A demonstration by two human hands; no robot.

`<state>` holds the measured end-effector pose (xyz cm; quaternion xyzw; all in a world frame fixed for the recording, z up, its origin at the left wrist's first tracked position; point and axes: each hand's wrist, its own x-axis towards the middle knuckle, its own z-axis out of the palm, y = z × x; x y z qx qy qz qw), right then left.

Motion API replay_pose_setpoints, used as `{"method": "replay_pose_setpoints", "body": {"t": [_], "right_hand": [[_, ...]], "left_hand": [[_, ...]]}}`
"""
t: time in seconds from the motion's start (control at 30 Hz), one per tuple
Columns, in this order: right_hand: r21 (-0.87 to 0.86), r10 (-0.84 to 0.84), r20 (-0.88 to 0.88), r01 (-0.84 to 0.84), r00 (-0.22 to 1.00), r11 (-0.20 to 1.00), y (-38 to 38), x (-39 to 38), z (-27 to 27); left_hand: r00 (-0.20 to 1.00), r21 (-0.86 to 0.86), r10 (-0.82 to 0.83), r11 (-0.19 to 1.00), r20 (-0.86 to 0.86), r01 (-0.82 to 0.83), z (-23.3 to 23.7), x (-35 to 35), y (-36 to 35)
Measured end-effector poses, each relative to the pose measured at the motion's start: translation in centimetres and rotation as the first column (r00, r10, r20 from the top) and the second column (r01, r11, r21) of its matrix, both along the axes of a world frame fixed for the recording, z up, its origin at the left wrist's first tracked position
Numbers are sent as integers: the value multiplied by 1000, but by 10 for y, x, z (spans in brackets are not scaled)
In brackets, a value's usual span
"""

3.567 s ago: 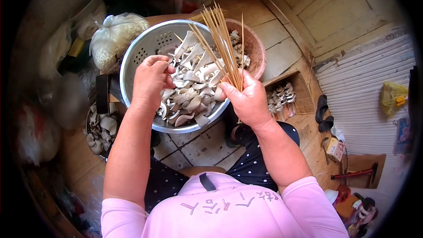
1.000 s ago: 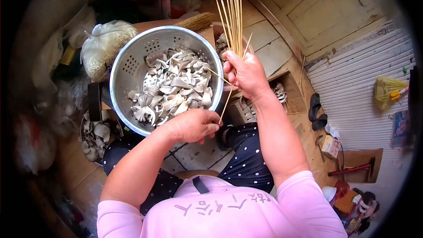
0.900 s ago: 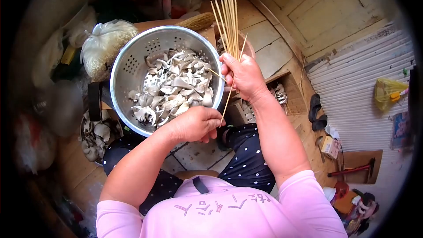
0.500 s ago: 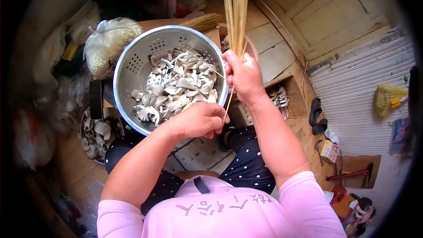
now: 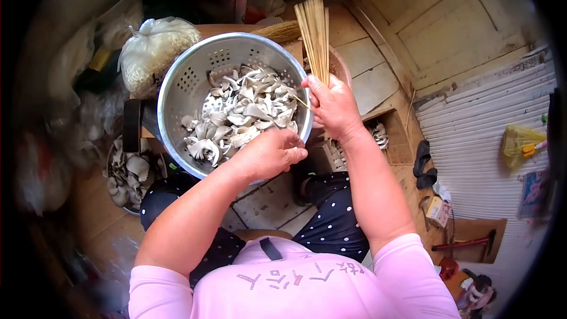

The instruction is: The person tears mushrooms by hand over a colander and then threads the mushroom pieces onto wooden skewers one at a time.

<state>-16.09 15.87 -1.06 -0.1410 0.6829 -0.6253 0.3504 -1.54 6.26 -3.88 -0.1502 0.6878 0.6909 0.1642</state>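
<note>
In my right hand [image 5: 335, 106] a fanned bundle of bamboo skewers [image 5: 315, 35] is gripped, pointing up and away from me. One thin stick [image 5: 302, 102] slants from this hand over the colander's rim toward the mushrooms. My left hand [image 5: 273, 155] is at the near right side of the metal colander [image 5: 177, 65], fingers curled and pressed together; whatever they hold, if anything, is hidden. Torn grey-white oyster mushrooms [image 5: 245, 109] lie heaped in the colander.
A tied plastic bag [image 5: 155, 53] of pale pieces stands left of the colander. More mushrooms [image 5: 133, 174] fill a bowl at lower left. A box holding threaded mushrooms [image 5: 378, 134] and a pink basin [image 5: 341, 68] are at right. Black slippers [image 5: 423, 159] lie by the corrugated wall.
The skewer that stretched between my two hands no longer shows there. My left hand has shifted slightly right, and the bundle now leans more to the left. The view has moved a little.
</note>
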Motion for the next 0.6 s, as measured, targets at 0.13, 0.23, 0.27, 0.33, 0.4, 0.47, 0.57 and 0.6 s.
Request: {"method": "replay_pose_setpoints", "body": {"t": [0.13, 0.23, 0.27, 0.33, 0.4, 0.47, 0.57, 0.6], "right_hand": [[421, 298, -558, -45, 775, 906, 11, -28, -39], [675, 428, -479, 9, 766, 738, 11, -23, -34], [708, 471, -503, 34, 724, 705, 8, -23, -34], [729, 486, -474, 18, 734, 684, 7, -26, -45], [749, 500, -443, 1, 745, 662, 5, -28, -51], [756, 482, -461, 47, 745, 653, 3, -28, -51], [719, 444, -493, 64, 749, 692, 1, -28, -40], [704, 443, -514, 65, 735, 707, 2, -30, -39]], "left_hand": [[996, -129, -76, 989, -37, 71, -2, 4, -3], [996, -157, -71, 986, -61, 61, 0, 6, -5], [996, -155, -67, 986, -62, 56, 2, 6, -6], [994, -183, -76, 981, -78, 60, 4, 6, -6], [992, -202, -82, 978, -101, 60, 0, 6, -6], [988, -222, -90, 973, -124, 60, 0, 6, -6], [989, -269, -101, 961, -109, 69, 3, 8, -8], [989, -282, -105, 957, -109, 70, 3, 9, -8]]}}
